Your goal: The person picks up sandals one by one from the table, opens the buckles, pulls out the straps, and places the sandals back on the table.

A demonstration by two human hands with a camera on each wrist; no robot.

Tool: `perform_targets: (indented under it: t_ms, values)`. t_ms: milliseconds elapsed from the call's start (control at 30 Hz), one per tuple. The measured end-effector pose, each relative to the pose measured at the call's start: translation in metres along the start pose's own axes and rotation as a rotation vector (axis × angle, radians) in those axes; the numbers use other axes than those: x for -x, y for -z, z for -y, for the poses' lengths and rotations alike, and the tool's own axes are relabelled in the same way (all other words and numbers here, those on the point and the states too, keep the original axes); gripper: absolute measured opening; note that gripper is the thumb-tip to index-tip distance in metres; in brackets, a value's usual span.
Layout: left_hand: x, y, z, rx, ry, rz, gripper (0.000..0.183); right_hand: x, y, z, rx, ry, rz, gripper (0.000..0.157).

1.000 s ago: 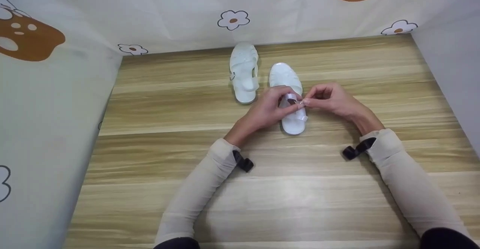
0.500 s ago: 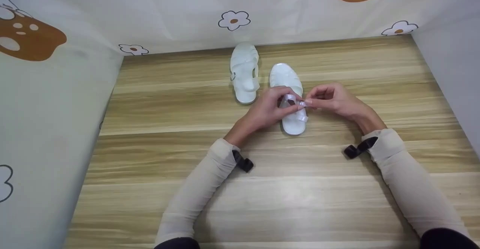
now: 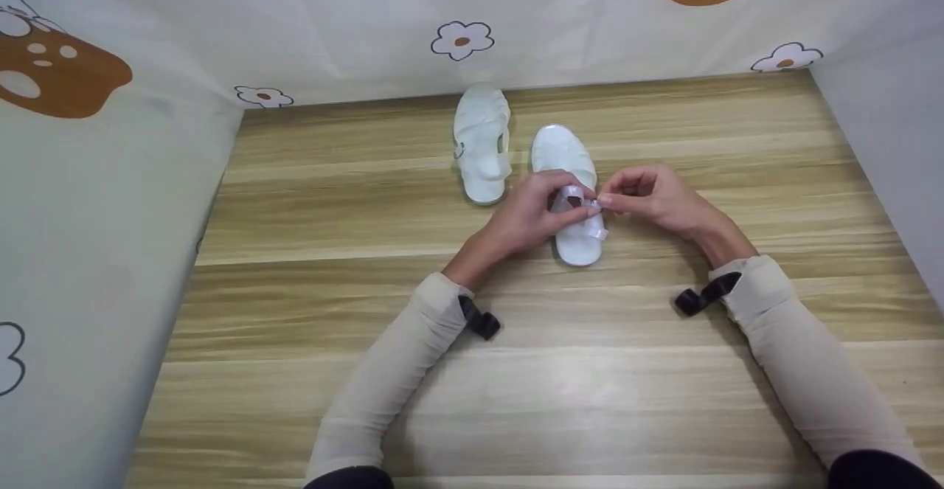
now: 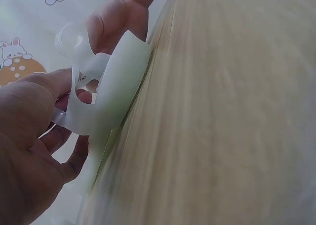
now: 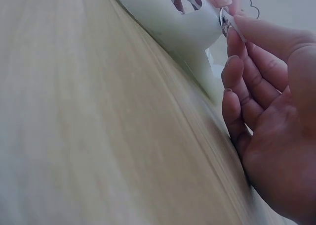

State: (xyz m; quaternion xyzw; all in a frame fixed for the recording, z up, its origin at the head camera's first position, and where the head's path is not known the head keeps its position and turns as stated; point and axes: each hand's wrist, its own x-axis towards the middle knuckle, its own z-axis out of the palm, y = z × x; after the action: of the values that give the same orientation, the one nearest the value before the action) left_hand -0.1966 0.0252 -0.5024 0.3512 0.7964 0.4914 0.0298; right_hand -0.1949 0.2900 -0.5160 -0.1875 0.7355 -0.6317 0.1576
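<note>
A white sandal [image 3: 579, 253] lies on the wood-patterned surface, toe pointing away. From its left side my left hand [image 3: 527, 209] reaches over it, thumb and fingers pinching the ankle strap beside a small metal buckle [image 5: 223, 21]. On the opposite side my right hand [image 3: 656, 198] pinches the end of the strap [image 5: 240, 31] between thumb and forefinger, right at the buckle. Its other fingers are curled loosely beneath, as the right wrist view shows. In the left wrist view the sandal's heel part [image 4: 123, 76] stands close beside my left hand [image 4: 29, 116].
A second white sandal [image 3: 483, 135] lies to the left and farther back, its toe near the back wall. Pale cloth walls [image 3: 354, 24] with printed flowers enclose the wood-grain surface [image 3: 560, 378] at the back and both sides.
My right hand shifted slightly right, showing a bit of strap between the hands, then came slightly back left. The left hand kept its pinch, and both sandals stayed in place.
</note>
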Motion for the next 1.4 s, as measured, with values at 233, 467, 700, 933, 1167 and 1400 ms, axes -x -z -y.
perform_targets:
  t_ms: [233,467,700,933,1167,1400]
  values:
    - [0.0,0.0,-0.001,-0.003,0.004,0.001,0.019,0.0,0.001,0.002,-0.022,-0.007,0.01,0.011]
    - [0.0,0.001,-0.002,-0.001,0.02,0.016,0.02,0.002,0.01,0.003,-0.04,0.006,0.091,0.021]
    - [0.0,0.0,0.0,-0.007,0.002,0.001,0.018,0.004,0.017,0.004,-0.031,-0.028,0.162,0.022]
    - [-0.001,0.001,0.0,-0.014,-0.007,-0.012,0.018,0.004,0.016,0.004,-0.096,-0.07,0.19,0.014]
    - [-0.001,0.0,0.0,-0.013,-0.006,-0.011,0.018,0.002,0.01,0.004,-0.129,-0.051,0.146,0.018]
    - [0.0,0.0,0.0,-0.003,-0.008,-0.026,0.02,0.0,0.005,0.003,-0.112,-0.034,0.121,0.015]
